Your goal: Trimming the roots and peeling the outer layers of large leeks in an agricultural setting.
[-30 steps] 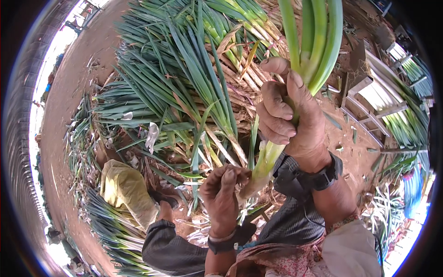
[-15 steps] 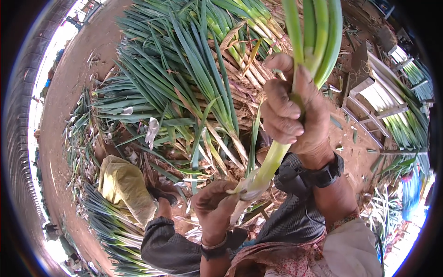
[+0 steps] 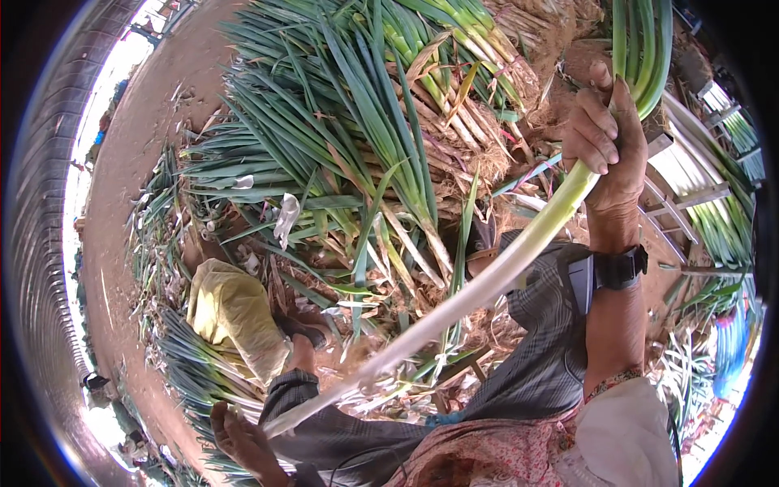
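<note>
My right hand [image 3: 604, 146] is closed round a long green onion [image 3: 454, 312] at the upper right, where its white stalk turns into green leaves. The leaves rise above the fist. From there the pale, bare stalk slants down to the lower left, across my lap. Beside its lower end is my left hand [image 3: 247, 446], fingers loosely curved and slightly apart, with nothing visible in them. A large heap of green onions [image 3: 341, 138] lies on the ground ahead, roots toward the right.
A yellow sack [image 3: 235, 312] lies at the left by my foot, above another pile of green onions [image 3: 191, 365]. Peeled scraps [image 3: 365, 390] litter the ground before me. Wooden crates [image 3: 690, 199] with trimmed onions stand at the right. A blue bundle [image 3: 730, 349] is near the right rim.
My right hand has moved up and right with the green onion. My left hand has gone from the upper stalk down to its lower left end, and the long white stalk now shows bare.
</note>
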A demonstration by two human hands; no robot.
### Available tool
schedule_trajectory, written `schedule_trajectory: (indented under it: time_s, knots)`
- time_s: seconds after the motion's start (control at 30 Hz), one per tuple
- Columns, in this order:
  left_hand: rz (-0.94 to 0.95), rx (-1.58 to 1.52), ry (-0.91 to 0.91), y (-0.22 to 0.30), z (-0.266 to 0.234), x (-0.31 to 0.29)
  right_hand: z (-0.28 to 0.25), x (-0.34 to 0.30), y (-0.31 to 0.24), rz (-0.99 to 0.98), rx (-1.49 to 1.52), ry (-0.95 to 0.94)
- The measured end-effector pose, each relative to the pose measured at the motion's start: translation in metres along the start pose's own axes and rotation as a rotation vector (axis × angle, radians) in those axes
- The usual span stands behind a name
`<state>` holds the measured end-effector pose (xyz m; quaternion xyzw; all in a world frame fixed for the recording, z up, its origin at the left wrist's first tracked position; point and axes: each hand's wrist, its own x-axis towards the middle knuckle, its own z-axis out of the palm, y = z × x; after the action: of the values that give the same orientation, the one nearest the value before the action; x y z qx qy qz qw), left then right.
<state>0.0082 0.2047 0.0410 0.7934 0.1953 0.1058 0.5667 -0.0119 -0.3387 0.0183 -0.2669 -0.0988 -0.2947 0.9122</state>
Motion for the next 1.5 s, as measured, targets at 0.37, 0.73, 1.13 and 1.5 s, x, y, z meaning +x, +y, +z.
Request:
schedule_trajectory:
  time_s: [0.37, 0.73, 1.13, 1.5]
  knots:
    - [0.289, 0.356, -1.525, 0.024, 0.181, -0.070, 0.026, 0.000, 0.029, 0.092, 0.406, -0.377]
    - [-0.787, -0.524, -1.614, 0.020, 0.265, -0.118, 0.042, -0.014, 0.047, 0.301, 0.015, -0.095]
    - [-0.746, -0.872, -0.861, 0.011, 0.146, -0.094, 0.012, 0.000, 0.021, 0.130, 0.267, -0.132]
    - [-0.392, -0.735, -0.233, 0.018, 0.006, -0.111, 0.003, 0.002, 0.023, 0.203, 0.028, 0.293]
